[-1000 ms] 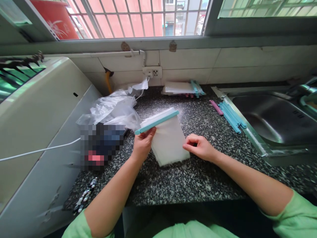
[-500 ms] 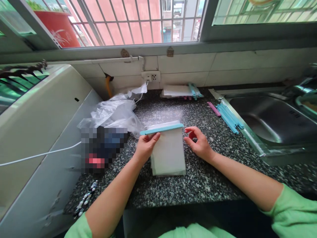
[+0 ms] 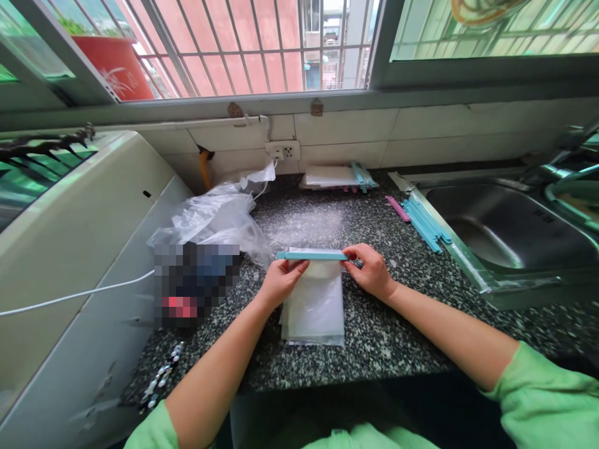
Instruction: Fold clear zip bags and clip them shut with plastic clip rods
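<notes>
Left hand (image 3: 279, 284): thumb and fingers pinched around blue clip (image 3: 318, 255), left of its middle. Right hand (image 3: 372, 273) pinches its right end. Clip spans top of plastic bags (image 3: 317, 305), over counter (image 3: 397, 330).

One held clip (image 3: 318, 255), several loose turquoise clips (image 3: 425, 224), one sink (image 3: 515, 221)

Blue clip (image 3: 316, 256) looks smooth plastic with low sheen; bags (image 3: 316, 308) under it are thin translucent plastic film, glossy. Table (image 3: 388, 340): speckled, stone-like, polished; sink (image 3: 503, 231): smooth, shiny metal.
</notes>
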Available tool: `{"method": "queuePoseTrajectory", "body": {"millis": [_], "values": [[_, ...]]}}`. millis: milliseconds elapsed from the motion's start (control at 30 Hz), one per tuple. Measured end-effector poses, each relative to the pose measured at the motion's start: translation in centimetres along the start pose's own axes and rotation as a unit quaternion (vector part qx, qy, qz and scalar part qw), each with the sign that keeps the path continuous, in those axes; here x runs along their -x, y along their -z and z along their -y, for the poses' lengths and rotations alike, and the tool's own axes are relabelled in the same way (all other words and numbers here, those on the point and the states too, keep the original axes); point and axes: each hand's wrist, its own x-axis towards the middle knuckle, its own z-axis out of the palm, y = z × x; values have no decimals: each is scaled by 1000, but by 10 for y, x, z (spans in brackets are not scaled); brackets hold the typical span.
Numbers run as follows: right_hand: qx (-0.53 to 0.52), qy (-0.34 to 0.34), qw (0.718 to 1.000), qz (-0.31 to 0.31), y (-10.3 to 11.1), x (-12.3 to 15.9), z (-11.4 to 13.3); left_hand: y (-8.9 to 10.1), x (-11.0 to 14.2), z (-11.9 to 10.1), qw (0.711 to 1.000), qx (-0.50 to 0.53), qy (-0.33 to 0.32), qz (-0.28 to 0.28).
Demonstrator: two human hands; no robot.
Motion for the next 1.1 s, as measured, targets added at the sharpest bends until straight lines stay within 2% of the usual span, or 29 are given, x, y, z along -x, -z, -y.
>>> {"method": "queuePoseTrajectory", "body": {"millis": [133,233,333,367,433,533,600,667,733,867,1100], "values": [[30,5,1000,-7,-2,-4,-8,-1,0,2,1000,-20,24,1],[71,32,997,-5,0,-8,-19,-2,4,3,998,-56,25,27],[121,47,991,6,4,-13,-32,-7,6,6,993,-105,-29,49],[134,38,990,6,6,-16,-36,-9,6,7,990,-122,-56,36],[152,-1,988,-2,9,-21,-46,-14,3,8,979,-168,-116,-24],[171,-88,981,-27,10,-31,-58,-26,-9,7,925,-285,-224,-114],[177,-136,974,-40,10,-38,-65,-37,-21,5,875,-368,-283,-137],[182,-167,968,-47,9,-45,-71,-50,-38,4,836,-431,-309,-139],[187,-183,964,-54,7,-52,-76,-63,-56,4,816,-476,-302,-129],[195,-191,960,-63,4,-63,-85,-78,-91,4,801,-529,-258,-107],[207,-197,954,-95,-5,-84,-106,-77,-137,-2,793,-543,-235,-148]]}}
